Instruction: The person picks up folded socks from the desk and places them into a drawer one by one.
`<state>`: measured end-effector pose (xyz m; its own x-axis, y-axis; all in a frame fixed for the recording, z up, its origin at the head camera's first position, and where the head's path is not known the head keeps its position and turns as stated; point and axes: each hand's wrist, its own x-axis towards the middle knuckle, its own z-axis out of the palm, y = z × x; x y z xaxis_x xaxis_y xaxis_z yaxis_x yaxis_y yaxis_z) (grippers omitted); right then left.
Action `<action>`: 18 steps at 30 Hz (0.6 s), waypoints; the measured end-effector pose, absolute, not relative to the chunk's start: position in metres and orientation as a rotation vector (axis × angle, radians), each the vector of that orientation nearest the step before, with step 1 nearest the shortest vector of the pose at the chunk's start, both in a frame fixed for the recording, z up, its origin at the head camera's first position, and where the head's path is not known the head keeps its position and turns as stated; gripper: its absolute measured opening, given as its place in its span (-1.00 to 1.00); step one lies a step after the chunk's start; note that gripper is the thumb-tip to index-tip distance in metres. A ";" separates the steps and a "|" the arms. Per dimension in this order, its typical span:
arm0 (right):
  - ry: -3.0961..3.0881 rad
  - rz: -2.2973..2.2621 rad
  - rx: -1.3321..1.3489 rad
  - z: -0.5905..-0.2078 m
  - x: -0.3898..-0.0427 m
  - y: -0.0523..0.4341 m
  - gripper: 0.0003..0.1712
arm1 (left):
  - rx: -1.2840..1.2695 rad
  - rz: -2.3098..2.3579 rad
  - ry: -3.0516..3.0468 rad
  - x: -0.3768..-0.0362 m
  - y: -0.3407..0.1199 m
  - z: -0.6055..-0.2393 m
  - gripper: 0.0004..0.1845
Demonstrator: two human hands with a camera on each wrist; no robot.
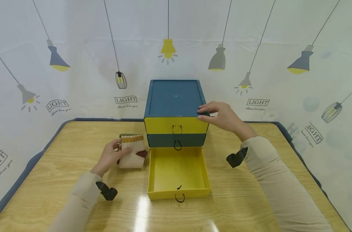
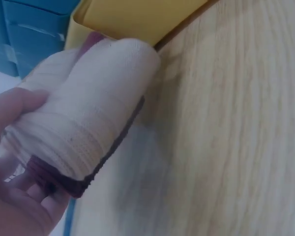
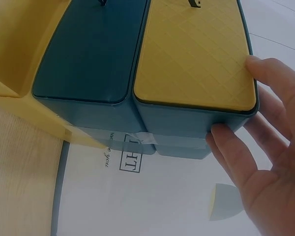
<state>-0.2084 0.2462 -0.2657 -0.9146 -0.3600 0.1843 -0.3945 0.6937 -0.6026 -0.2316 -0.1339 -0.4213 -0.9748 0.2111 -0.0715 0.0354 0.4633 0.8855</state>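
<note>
Fig.: Left hand [image 1: 109, 158] gripped folded socks [image 1: 132, 151] on bench [image 1: 251, 206], just beside open bottom drawer [image 1: 178, 172]. Right hand [image 1: 222, 116], fingers straight, steadied cabinet [image 1: 173, 100] at top-right corner. Step, prob.: stowing socks. Next move calls for lifting socks over drawer wall w/ cabinet held steady.

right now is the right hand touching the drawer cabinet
Touching. The right wrist view shows the right hand with its fingertips pressed against the corner of the blue drawer cabinet, no gap between them.
</note>
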 end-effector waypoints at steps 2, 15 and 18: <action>-2.844 1.035 0.631 -0.266 -0.209 0.246 -0.67 | 0.247 1.539 2.530 -0.225 -0.139 -0.418 -0.44; -2.838 1.024 0.647 -0.267 -0.209 0.245 -0.67 | 0.411 1.719 2.320 -0.179 -0.141 -0.375 -0.49; -2.838 1.032 0.641 -0.267 -0.209 0.246 -0.68 | 0.467 1.725 2.229 -0.175 -0.127 -0.366 -0.48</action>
<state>-0.2092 0.2458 -0.2673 -0.9124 -0.3632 0.1885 -0.3994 0.6905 -0.6030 -0.1747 -0.1274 -0.3663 -0.9075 0.4194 -0.0256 0.0803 0.2329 0.9692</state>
